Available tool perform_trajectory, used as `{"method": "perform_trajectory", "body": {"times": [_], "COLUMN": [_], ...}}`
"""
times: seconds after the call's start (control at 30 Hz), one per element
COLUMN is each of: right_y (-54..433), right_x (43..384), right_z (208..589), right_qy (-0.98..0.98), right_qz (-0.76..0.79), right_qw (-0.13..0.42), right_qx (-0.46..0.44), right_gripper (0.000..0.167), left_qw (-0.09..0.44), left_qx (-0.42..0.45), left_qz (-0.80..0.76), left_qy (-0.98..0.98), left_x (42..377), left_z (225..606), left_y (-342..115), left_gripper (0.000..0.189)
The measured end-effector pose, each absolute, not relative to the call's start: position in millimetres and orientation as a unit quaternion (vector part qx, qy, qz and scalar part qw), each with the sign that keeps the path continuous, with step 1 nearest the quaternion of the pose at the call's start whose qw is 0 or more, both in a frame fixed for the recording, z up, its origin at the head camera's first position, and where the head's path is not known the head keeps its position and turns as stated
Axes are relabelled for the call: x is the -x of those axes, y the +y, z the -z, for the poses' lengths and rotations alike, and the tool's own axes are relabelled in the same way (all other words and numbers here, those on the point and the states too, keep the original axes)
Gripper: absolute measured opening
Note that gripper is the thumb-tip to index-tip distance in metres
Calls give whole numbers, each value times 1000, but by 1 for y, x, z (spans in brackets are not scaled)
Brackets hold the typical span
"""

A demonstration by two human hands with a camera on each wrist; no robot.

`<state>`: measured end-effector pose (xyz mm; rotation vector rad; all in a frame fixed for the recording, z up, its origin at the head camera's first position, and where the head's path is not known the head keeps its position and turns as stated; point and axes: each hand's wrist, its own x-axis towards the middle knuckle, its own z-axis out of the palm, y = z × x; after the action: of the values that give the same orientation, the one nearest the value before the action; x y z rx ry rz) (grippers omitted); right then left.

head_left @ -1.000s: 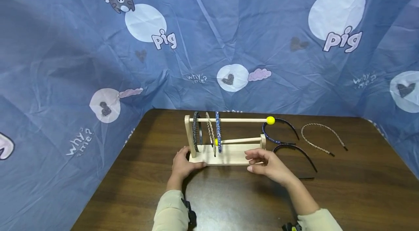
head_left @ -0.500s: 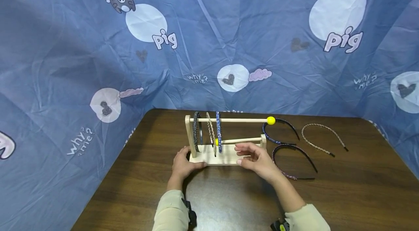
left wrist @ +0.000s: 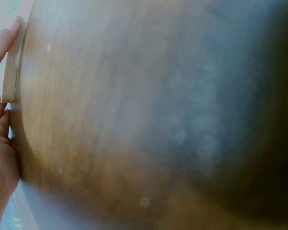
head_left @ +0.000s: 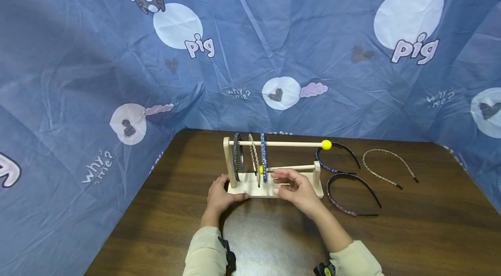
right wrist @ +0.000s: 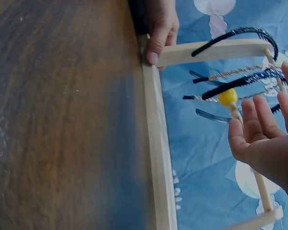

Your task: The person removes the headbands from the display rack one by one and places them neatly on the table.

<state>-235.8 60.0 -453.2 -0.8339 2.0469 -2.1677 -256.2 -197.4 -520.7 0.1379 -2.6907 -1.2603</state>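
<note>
Blue printed cloth backdrop (head_left: 336, 63): Soft and creased; we record no hazard from it.
Dark brown wood-grain table (head_left: 164, 232): Flat and slightly glossy. We judge the sheen could let a base slide if a hold slackened.
Pale wooden two-rod stand (head_left: 250, 188): On the table, between the hands. Smooth timber, flat base, one tall post, one short. We consider a knock high on its upper rod the likeliest cause of tipping.
Glittered black headband (head_left: 236, 163), beige braided headband (head_left: 255, 158) and sparkling blue headband (head_left: 264, 161): Hung on the upper rod, arches up. Black and blue carry comb teeth, which could snag a fingertip.
Dark blue loose headband (head_left: 322, 163), golden braided loose headband (head_left: 378, 175) and pink-glittered loose headband (head_left: 337, 205): Lie curved at the stand's right; a trailing sleeve could drag the nearest.
Left hand (head_left: 221, 196): Grips the base's left end, thumb along its front edge.
Right hand (head_left: 296, 190): Fingers bent, parted from the thumb, pinching nothing; just beside the sparkling blue headband, contact unclear. A brush could swing it.
Upper yellow ball (head_left: 326, 144) and lower yellow ball (head_left: 261, 169): Round, smooth rod caps.
</note>
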Motion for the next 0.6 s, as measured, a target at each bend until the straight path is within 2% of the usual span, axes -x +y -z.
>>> {"method": "perform_trajectory", "body": {"times": [0.33, 0.6], "right_y": [45, 31], "right_x": [239, 231], "right_z": [461, 437], "right_qy": [648, 684], "right_qz": [719, 689], "right_qw": [10, 0], "right_qx": [250, 238], "right_gripper": [44, 38], "left_qw": [86, 85], "left_qx": [-50, -55], "left_qz": [427, 431], "left_qy": [-899, -897], "left_x": [255, 256], "left_z": [521, 521], "left_y": [-196, -197], "left_gripper": [76, 78]}}
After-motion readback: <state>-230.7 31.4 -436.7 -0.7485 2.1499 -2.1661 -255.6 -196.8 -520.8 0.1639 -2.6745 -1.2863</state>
